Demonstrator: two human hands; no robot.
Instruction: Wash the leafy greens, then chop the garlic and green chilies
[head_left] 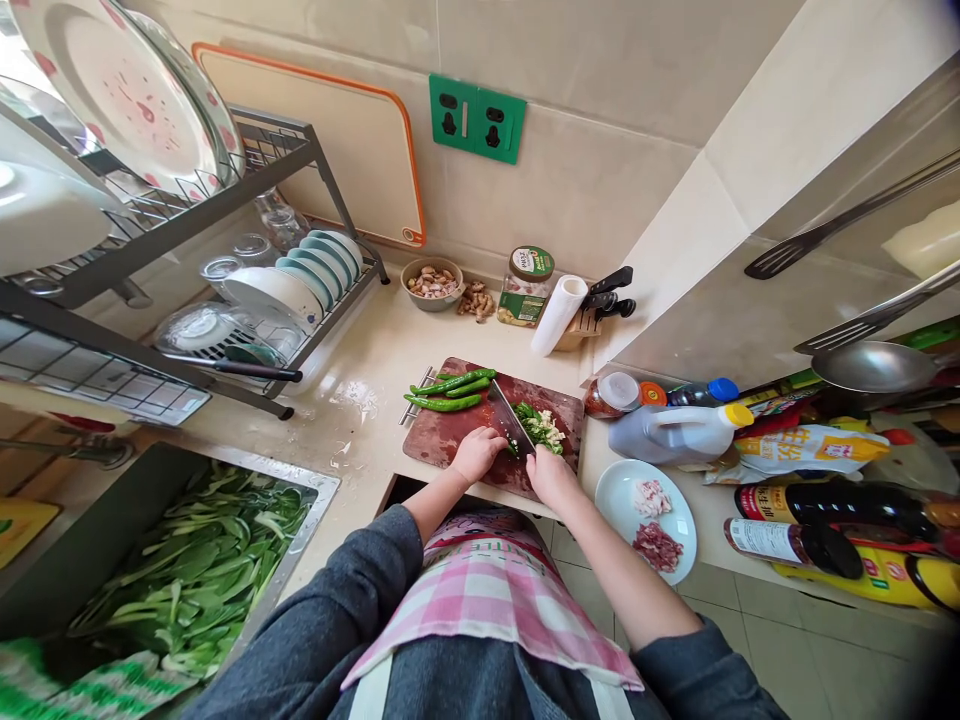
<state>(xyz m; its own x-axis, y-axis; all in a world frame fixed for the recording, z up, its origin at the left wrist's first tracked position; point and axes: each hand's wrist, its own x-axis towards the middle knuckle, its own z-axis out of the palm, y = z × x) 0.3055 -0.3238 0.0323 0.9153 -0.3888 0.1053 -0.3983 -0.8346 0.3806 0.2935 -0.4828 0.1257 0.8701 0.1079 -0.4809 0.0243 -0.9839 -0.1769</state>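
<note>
My right hand (553, 475) is closed round the handle of a kitchen knife (511, 415). Its broad blade points away from me across a reddish-brown cutting board (442, 445). Left of the blade, my left hand (480, 455) rests on the board with fingers curled together; whatever they may hold is hidden. Small green bits lie between its fingertips and the knife. Several whole green chili peppers (450, 390) lie at the board's far left corner. Right of the blade sits a pile of chopped green pepper and pale chopped pieces (545, 428).
A pale blue plate (611, 490) with raw sliced meat stands right of the board, beside bottles and a large jug (667, 435). Behind are a knife block (577, 330), paper roll (559, 315) and garlic bowl (433, 300). Leafy greens (202, 570) fill the sink; a dish rack (315, 160) stands left.
</note>
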